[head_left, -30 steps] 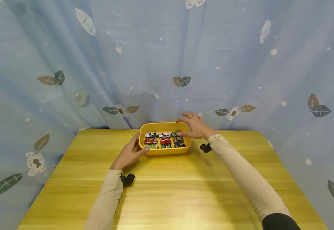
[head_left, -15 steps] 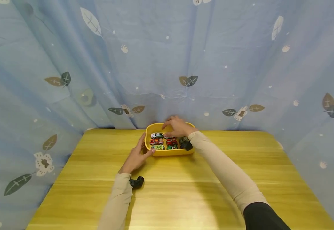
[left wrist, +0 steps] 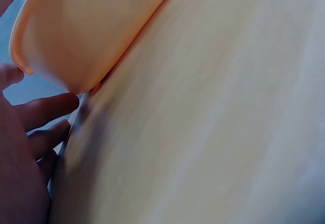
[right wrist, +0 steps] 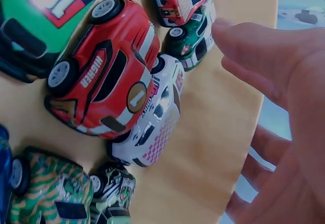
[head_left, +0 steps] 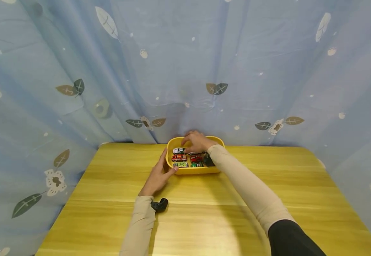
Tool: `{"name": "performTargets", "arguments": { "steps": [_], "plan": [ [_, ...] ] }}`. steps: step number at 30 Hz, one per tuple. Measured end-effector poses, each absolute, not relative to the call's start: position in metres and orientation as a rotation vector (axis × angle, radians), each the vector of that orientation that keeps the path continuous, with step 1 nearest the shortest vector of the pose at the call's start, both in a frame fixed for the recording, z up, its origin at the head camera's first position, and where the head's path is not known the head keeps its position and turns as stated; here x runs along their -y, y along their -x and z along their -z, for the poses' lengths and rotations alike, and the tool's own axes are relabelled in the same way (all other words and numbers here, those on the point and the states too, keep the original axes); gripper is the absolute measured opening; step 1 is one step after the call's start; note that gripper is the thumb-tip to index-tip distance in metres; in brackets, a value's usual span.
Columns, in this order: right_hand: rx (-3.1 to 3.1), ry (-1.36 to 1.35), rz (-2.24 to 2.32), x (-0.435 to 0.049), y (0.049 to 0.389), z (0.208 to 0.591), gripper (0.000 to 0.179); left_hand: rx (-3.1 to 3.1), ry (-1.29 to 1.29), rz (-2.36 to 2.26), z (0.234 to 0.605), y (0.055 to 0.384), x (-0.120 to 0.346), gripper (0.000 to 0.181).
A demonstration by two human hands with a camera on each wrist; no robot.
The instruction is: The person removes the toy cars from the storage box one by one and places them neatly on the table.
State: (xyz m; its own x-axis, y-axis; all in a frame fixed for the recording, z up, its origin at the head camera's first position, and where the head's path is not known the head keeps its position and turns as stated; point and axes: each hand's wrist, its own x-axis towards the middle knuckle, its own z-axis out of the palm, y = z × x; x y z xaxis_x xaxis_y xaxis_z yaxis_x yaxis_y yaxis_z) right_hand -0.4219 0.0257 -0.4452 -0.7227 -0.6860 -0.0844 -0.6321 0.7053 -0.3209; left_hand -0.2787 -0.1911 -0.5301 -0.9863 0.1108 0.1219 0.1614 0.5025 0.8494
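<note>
A yellow plastic bin [head_left: 198,171] stands at the table's back edge, with several small toy cars in rows inside. My left hand [head_left: 157,177] grips its front left corner, thumb on the front rim and fingers along the left side. Inside the bin, my right hand [head_left: 197,142] hovers over the back row with fingers spread. Its thumb tip lies close to a white-and-green toy car [right wrist: 195,43]; I cannot tell whether they touch. Near it are a red-and-orange car [head_left: 179,158], a red car [right wrist: 114,76] and a white car [right wrist: 160,117]. My right forearm hides the bin's right side.
Further cars in the bin are a green one [right wrist: 40,26] and a striped green-and-orange one [right wrist: 56,183]. A blue patterned curtain [head_left: 185,71] hangs directly behind the yellow wood-look table [head_left: 108,185]. A black wrist device [head_left: 160,205] sits at my left cuff.
My right hand has moved left, from the bin's right end to over the back row near the white-and-green car. My left hand keeps its place on the bin. The head view has shifted slightly.
</note>
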Motion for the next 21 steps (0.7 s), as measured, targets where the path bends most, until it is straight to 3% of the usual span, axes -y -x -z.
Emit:
{"name": "performTargets", "arguments": {
  "steps": [21],
  "plan": [
    [-2.733,0.891,0.160,-0.002,0.425,0.449,0.034,2.680,0.208,1.476,0.531,0.279,0.189,0.096]
  ]
}}
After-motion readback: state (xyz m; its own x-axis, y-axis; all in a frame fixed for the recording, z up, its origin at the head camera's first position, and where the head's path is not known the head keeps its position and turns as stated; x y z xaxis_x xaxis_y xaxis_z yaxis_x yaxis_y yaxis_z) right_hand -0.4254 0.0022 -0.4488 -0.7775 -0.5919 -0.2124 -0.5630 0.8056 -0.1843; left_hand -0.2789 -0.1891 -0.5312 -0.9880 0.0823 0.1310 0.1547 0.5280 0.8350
